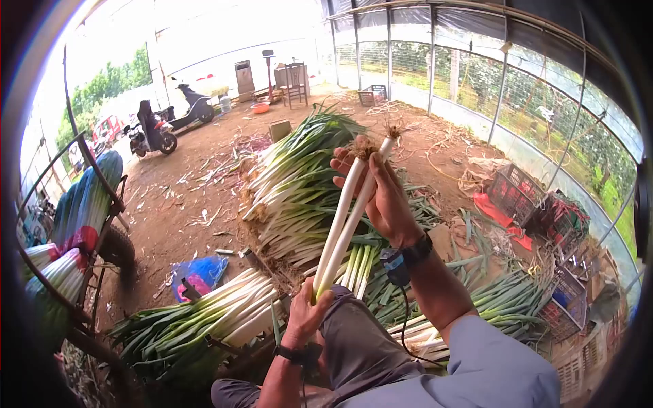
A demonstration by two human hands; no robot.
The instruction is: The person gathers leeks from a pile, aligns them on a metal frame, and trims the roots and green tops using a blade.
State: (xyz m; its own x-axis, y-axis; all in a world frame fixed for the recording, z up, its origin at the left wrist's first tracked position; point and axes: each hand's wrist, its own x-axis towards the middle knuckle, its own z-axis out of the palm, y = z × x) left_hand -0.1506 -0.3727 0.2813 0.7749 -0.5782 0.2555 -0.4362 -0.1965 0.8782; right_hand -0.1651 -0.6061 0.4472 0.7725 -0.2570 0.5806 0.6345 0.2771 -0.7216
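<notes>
Two long white leeks (345, 217) are held upright at a slant in front of me, their rooty ends at the top. My left hand (307, 309) is closed round their lower, yellow-green part. Near the roots, my right hand (384, 194) supports the upper stalks, its thumb against one stalk and its fingers behind them. Behind the stalks lies a large heap of leeks (292, 183) with green leaves. Another pile of leeks (197, 313) rests at the lower left, beside my left wrist. More leeks (503, 302) lie to the right of my right forearm.
Plastic crates (513, 194) and a red sheet (500, 219) are at the right. A blue and pink bag (198, 273) lies on the dirt floor. Wrapped leeks sit on a cart (88, 299) at the left. Farther back stand scooters (192, 109) and a chair (294, 83).
</notes>
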